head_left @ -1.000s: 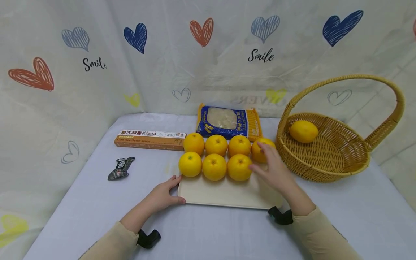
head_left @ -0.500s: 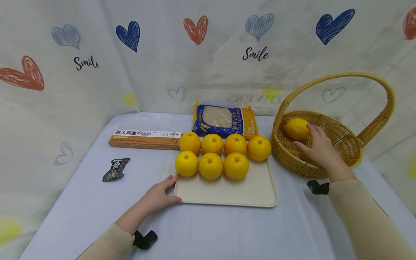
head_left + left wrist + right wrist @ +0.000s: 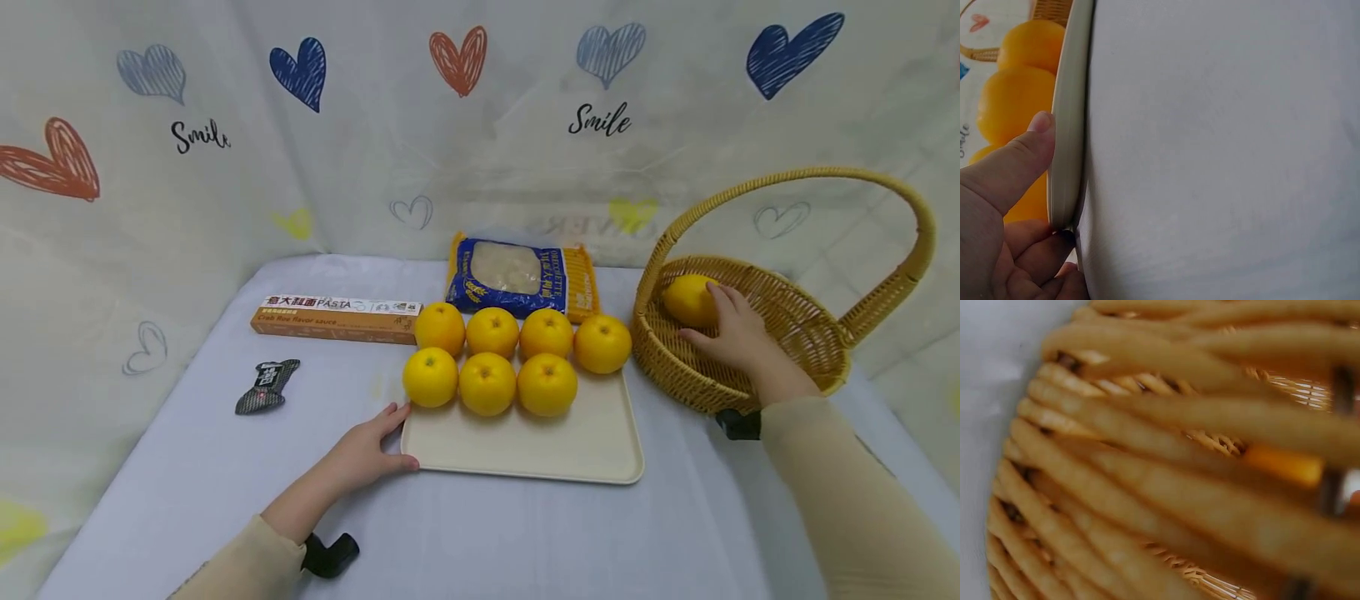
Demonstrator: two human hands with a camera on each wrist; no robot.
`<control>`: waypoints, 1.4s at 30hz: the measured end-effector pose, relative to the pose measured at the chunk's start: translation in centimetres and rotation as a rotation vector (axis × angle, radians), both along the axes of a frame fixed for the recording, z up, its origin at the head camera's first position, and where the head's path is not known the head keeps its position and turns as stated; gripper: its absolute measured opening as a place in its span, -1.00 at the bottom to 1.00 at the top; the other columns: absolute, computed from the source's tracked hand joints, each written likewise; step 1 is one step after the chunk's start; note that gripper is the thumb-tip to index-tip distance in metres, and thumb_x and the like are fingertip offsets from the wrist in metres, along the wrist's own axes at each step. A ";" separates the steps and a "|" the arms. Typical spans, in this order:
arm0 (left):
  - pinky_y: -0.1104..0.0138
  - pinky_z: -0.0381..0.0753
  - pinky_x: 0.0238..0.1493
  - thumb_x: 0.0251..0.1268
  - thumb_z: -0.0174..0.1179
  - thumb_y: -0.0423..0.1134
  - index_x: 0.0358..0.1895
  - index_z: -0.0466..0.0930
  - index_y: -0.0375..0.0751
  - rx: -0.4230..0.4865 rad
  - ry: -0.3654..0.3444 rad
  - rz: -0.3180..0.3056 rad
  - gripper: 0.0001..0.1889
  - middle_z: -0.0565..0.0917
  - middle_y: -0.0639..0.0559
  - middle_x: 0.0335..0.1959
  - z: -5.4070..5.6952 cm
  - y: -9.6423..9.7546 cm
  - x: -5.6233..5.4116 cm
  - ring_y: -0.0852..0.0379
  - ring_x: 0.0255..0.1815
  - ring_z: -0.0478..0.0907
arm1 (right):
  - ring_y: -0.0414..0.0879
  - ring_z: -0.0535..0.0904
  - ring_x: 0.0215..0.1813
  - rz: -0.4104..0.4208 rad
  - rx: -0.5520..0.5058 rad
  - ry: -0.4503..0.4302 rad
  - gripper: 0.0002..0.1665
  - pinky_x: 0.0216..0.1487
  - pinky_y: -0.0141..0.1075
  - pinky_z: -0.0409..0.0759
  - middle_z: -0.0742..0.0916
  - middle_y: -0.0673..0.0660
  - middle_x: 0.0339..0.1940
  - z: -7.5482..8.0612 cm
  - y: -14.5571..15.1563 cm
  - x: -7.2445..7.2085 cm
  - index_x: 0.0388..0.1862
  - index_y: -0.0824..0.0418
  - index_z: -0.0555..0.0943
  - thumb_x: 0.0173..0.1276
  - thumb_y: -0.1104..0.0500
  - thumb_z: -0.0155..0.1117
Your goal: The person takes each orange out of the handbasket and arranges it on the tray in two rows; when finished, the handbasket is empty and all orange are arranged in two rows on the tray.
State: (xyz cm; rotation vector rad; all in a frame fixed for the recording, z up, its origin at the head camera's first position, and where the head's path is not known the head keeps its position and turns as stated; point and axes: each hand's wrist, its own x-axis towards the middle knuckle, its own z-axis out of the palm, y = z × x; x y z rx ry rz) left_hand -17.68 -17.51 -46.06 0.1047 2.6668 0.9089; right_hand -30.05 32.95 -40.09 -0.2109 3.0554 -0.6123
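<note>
My left hand (image 3: 365, 454) holds the near left corner of a cream tray (image 3: 525, 454). In the left wrist view the thumb (image 3: 1022, 153) presses the rim and the fingers curl at the corner. Several oranges (image 3: 487, 383) stand in two rows at the tray's back, the front row shorter at the right. Inside the wicker basket (image 3: 690, 387), my right hand (image 3: 738, 337) reaches round an oval yellow lemon (image 3: 686, 302), fingers on its right side and the thumb in front. Blurred basket weave (image 3: 1147, 456) fills most of the right wrist view, with the hand out of sight.
A blue and yellow pasta bag (image 3: 517, 275) lies behind the oranges. To the left are a long pasta box (image 3: 337, 321) and a small black packet (image 3: 267, 386). The basket's tall handle (image 3: 795, 175) arches over its opening.
My right hand has moved from the rightmost back orange into the basket and onto the lemon. My left hand stays at the tray corner. The view has shifted slightly.
</note>
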 end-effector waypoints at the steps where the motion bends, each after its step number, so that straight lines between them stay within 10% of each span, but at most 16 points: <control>1: -0.12 0.17 0.28 -0.26 0.36 0.22 0.37 0.15 0.08 0.002 0.001 -0.002 -0.01 0.15 -0.14 0.41 0.0 0.0 0.0 -0.17 0.40 0.10 | 0.60 -0.14 0.27 -0.018 -0.012 0.003 0.10 0.14 0.42 -0.03 -0.12 0.55 0.37 0.0 0.0 0.2 0.44 0.31 -0.31 0.27 -0.20 0.06; 15: -0.10 0.16 0.30 -0.23 0.35 0.22 0.37 0.14 0.09 0.000 -0.005 -0.001 -0.03 0.14 -0.11 0.42 0.2 0.0 -0.1 -0.12 0.42 0.08 | 0.55 -0.04 0.18 -0.137 -0.041 0.065 -0.11 0.09 0.34 0.09 0.06 0.56 0.24 -0.2 -0.5 0.1 0.21 0.46 0.10 0.19 -0.14 0.19; 24: -0.12 0.17 0.28 -0.25 0.36 0.21 0.37 0.16 0.08 0.009 0.003 0.002 -0.02 0.15 -0.12 0.41 0.2 0.0 -0.1 -0.13 0.41 0.09 | 0.57 0.02 0.14 -0.154 -0.050 0.034 0.03 0.06 0.38 0.12 0.05 0.60 0.21 0.0 -0.7 0.2 0.44 0.27 -0.16 0.23 -0.03 0.19; 42: -0.11 0.18 0.28 -0.27 0.39 0.17 0.35 0.19 0.06 0.011 0.017 0.005 -0.04 0.18 -0.12 0.40 0.2 0.0 -0.1 -0.15 0.39 0.13 | 0.50 0.24 0.06 -0.138 0.004 0.039 0.12 -0.02 0.31 0.28 0.30 0.61 0.14 0.5 -0.5 0.4 0.32 0.54 0.00 0.11 -0.18 0.25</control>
